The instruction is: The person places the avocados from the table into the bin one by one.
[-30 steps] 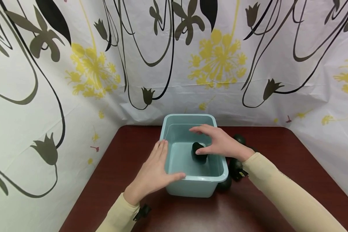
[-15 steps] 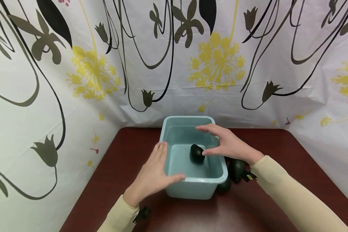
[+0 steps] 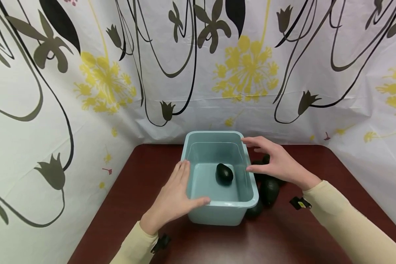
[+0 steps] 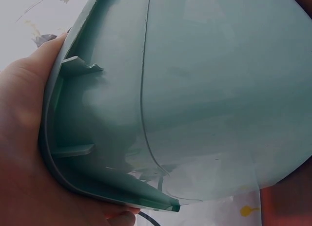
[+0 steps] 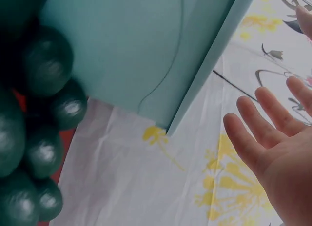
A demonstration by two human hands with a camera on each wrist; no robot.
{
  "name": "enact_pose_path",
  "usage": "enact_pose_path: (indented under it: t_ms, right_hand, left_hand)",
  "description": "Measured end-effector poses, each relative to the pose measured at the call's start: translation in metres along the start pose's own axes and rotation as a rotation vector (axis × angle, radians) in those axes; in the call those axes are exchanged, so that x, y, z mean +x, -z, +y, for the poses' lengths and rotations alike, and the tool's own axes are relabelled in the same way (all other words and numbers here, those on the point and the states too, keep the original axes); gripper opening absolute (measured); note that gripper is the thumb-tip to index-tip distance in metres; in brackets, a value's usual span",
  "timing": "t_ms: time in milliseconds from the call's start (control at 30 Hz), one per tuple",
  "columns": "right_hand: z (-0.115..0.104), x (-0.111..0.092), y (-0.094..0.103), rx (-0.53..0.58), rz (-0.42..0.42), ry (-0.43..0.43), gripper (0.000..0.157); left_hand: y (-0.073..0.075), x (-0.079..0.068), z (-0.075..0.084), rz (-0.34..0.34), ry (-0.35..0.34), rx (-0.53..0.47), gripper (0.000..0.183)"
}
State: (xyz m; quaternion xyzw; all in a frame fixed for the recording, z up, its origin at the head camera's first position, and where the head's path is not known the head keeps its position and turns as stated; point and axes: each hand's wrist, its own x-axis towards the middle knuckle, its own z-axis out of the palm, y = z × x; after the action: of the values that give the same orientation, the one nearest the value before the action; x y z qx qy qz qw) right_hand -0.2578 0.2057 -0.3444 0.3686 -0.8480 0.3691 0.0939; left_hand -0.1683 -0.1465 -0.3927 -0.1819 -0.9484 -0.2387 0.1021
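A light blue plastic bin [image 3: 204, 183] stands on the table with one dark green avocado [image 3: 224, 173] lying on its floor. My left hand [image 3: 171, 200] rests along the bin's near left corner, fingers straight on the left rim and thumb on the front rim. In the left wrist view that hand [image 4: 22, 123] lies against the outside of the rim [image 4: 46, 123]. Over the bin's right rim hovers my right hand [image 3: 280, 161], fingers spread and holding nothing. Several more avocados [image 3: 269, 190] sit beside the bin's right wall, partly hidden by the right hand; the right wrist view shows them [image 5: 44, 150] clustered.
The dark red-brown table [image 3: 293, 231] extends to both sides of the bin. A white curtain [image 3: 198, 84] with flower prints hangs behind the table and along its left. Small black devices [image 3: 300, 202] are strapped at both wrists.
My right hand has let go of the avocado in the bin and moved right and out over the right rim. The left hand has kept its place on the bin.
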Motion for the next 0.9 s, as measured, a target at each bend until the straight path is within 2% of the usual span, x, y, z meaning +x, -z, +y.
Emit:
enact_pose_path:
  t_ms: [500,733,900]
  right_hand:
    - [0.023,-0.036,0.006,-0.049,0.023,-0.084,0.076]
    - [0.032,-0.051,0.002,-0.052,-0.005,-0.166,0.076]
    - [0.036,-0.057,0.002,-0.054,-0.012,-0.183,0.077]
  left_hand:
    - [0.0,0.0,0.001,-0.004,0.003,0.001,0.124]
    - [-0.001,-0.002,0.0,-0.011,0.001,0.005,0.126]
    - [-0.001,-0.001,0.0,0.005,-0.011,-0.001,0.123]
